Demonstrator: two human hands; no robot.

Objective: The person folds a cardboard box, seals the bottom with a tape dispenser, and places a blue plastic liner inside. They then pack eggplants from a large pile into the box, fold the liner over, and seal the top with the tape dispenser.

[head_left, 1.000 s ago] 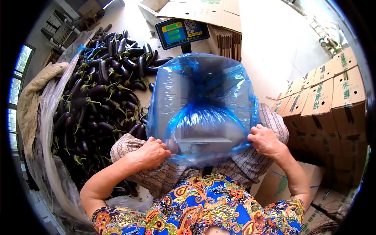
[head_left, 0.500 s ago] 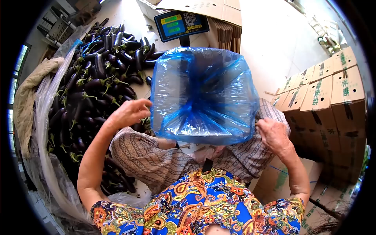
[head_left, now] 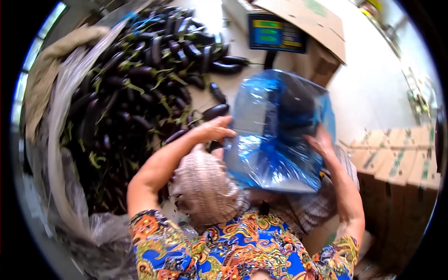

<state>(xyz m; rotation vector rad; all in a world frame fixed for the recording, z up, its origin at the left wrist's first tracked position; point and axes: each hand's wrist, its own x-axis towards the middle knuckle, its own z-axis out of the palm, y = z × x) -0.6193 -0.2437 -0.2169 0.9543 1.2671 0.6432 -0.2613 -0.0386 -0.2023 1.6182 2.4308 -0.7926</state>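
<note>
- Onto the blue bag (head_left: pixel 280 163) our right hand (head_left: pixel 320 141) has moved, fingers spread at its right side.
- Our left hand (head_left: pixel 215 129) sits open at the left edge — apparently steadying the bag before us.
- Eggplants (head_left: pixel 140 122) lie leftward, probably for easy reach.

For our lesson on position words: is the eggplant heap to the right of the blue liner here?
No, the eggplant heap lies to the left of the blue liner.

Produce packing area: heaped eggplants (head_left: pixel 126 107), a blue bag (head_left: pixel 275 161), lit scale display (head_left: pixel 276 35) (digits blurred), stacked cartons (head_left: pixel 396 163).
</note>
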